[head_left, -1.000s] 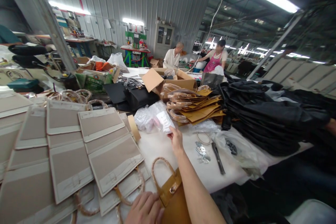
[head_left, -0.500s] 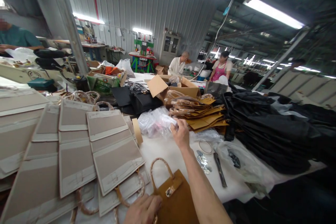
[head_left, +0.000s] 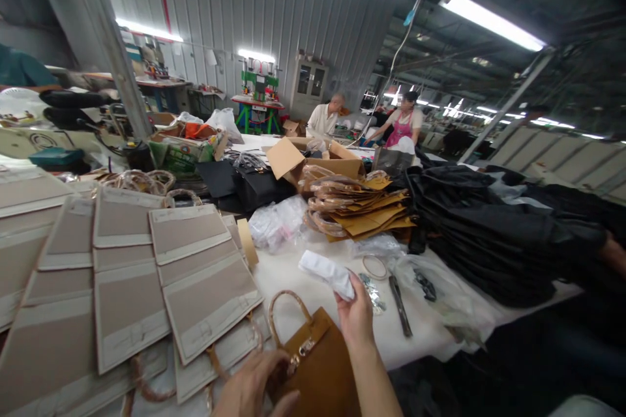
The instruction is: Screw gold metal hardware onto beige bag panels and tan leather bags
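Note:
A folded white cloth (head_left: 325, 272) is held at its near end by my right hand (head_left: 356, 316), above the white table. My left hand (head_left: 254, 381) is at the left side of a tan-brown handbag (head_left: 325, 365), its curled fingers beside the metal clasp (head_left: 300, 353) and its thumb lower on the bag. The bag has one upright, wrapped handle (head_left: 283, 294) and lies tilted in front of me. My right forearm covers part of its right side.
Overlapping beige bag panels (head_left: 205, 280) spread along the left. Behind lie clear plastic (head_left: 276, 225) and a stack of tan bags (head_left: 369, 215). A black-handled tool (head_left: 401, 306), a ring (head_left: 374, 266) and black material (head_left: 489, 241) are on the right. Two people work farther back.
My right hand has drawn the white cloth away from the plastic, toward me and the handbag. My left fingers have moved up to the clasp. The view has shifted slightly right.

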Tool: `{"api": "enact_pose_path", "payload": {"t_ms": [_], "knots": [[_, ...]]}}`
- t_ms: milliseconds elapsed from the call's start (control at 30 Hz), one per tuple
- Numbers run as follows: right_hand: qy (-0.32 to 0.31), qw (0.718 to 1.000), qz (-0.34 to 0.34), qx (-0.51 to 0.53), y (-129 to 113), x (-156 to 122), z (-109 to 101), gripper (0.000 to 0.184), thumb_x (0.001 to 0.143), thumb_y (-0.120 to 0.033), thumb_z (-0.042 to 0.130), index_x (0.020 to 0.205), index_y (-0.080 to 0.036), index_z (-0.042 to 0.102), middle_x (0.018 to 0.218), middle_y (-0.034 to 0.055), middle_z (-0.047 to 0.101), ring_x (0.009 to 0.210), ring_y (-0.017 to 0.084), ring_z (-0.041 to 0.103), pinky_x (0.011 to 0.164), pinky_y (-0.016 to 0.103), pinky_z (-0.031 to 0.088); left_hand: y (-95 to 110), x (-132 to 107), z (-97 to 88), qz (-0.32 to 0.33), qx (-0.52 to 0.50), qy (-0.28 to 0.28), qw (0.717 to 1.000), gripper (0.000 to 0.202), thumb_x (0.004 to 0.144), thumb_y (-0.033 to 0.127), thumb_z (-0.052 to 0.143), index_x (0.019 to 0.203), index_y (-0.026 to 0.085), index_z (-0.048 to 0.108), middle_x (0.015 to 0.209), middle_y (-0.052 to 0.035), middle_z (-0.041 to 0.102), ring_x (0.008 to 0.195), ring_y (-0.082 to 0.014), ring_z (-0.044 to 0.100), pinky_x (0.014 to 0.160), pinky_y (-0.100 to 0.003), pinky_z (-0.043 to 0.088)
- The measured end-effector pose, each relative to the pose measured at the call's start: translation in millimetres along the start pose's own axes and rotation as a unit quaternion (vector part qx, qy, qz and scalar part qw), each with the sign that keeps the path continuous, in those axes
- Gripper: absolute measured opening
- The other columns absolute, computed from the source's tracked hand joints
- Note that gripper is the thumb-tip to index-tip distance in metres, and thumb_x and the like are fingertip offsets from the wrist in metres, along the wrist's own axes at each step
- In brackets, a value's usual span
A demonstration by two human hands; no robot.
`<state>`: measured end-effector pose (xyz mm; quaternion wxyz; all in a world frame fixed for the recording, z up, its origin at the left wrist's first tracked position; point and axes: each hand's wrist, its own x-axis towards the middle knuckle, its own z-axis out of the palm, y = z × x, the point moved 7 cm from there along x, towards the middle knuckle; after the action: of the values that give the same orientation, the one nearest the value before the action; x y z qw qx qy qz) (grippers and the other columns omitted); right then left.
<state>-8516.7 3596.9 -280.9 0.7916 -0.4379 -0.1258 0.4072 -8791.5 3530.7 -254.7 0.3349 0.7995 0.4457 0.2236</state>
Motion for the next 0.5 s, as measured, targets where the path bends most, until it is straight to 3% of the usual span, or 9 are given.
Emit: {"api": "enact_pose_path", "payload": {"t_ms": [100, 200, 267, 333, 400, 500], "knots": [[0.023, 0.996, 0.053, 0.061, 14, -19, -18, 0.027, 0.075, -0.034, 0.085, 0.096, -0.021, 0.074, 0.094, 0.0002, 0.078, 0.083, 0.016, 0.073, 0.066, 0.022, 0.062, 20, 6, -21.4, 0.009, -0.058, 0.054, 0.997, 0.043, 0.093, 0.053, 0.066, 0.128, 0.027, 0.067, 0.127, -0.0112, 0.072, 0.114, -0.0280, 0.070, 0.098, -0.037, 0.058], [0.028, 0.990, 0.091, 0.106, 25, -27, -24, 0.022, 0.074, -0.030, 0.084, 0.090, -0.020, 0.073, 0.088, -0.0007, 0.078, 0.076, 0.014, 0.073, 0.062, 0.019, 0.062, 34, 27, -24.8, -0.021, -0.133, 0.041, 0.990, 0.039, 0.098, 0.053, 0.059, 0.125, 0.026, 0.068, 0.120, -0.0101, 0.074, 0.104, -0.0255, 0.071, 0.093, -0.037, 0.058], [0.015, 0.987, 0.105, 0.118, 31, -28, -25, 0.018, 0.075, -0.027, 0.081, 0.089, -0.020, 0.072, 0.086, -0.0012, 0.077, 0.072, 0.011, 0.071, 0.058, 0.016, 0.061, 39, 49, -15.4, -0.046, -0.196, 0.005, 0.980, 0.039, 0.098, 0.050, 0.057, 0.121, 0.021, 0.068, 0.111, -0.0108, 0.075, 0.097, -0.0253, 0.072, 0.088, -0.036, 0.058], [-0.004, 0.987, 0.112, 0.118, 36, -29, -24, 0.014, 0.077, -0.026, 0.078, 0.088, -0.021, 0.072, 0.084, -0.0019, 0.076, 0.073, 0.011, 0.071, 0.058, 0.015, 0.061, 40, 75, -2.0, -0.071, -0.259, -0.013, 0.963, 0.042, 0.092, 0.045, 0.063, 0.123, 0.017, 0.067, 0.116, -0.0141, 0.075, 0.101, -0.0273, 0.072, 0.090, -0.037, 0.058], [-0.024, 0.987, 0.119, 0.108, 40, -33, -20, 0.013, 0.077, -0.026, 0.078, 0.089, -0.021, 0.073, 0.085, -0.0016, 0.077, 0.078, 0.012, 0.073, 0.064, 0.017, 0.063, 38, 100, 12.6, -0.082, -0.333, -0.006, 0.939, 0.046, 0.085, 0.040, 0.070, 0.124, 0.016, 0.065, 0.126, -0.0157, 0.072, 0.106, -0.0278, 0.072, 0.095, -0.038, 0.056], [-0.076, 0.986, 0.138, 0.061, 41, -43, -9, 0.022, 0.081, -0.033, 0.078, 0.099, -0.020, 0.076, 0.102, 0.0031, 0.079, 0.096, 0.018, 0.074, 0.078, 0.025, 0.065, 29, 129, 33.7, -0.103, -0.449, 0.042, 0.886, 0.043, 0.080, 0.039, 0.075, 0.115, 0.016, 0.066, 0.112, -0.0123, 0.075, 0.096, -0.0251, 0.072, 0.090, -0.036, 0.056]]}}
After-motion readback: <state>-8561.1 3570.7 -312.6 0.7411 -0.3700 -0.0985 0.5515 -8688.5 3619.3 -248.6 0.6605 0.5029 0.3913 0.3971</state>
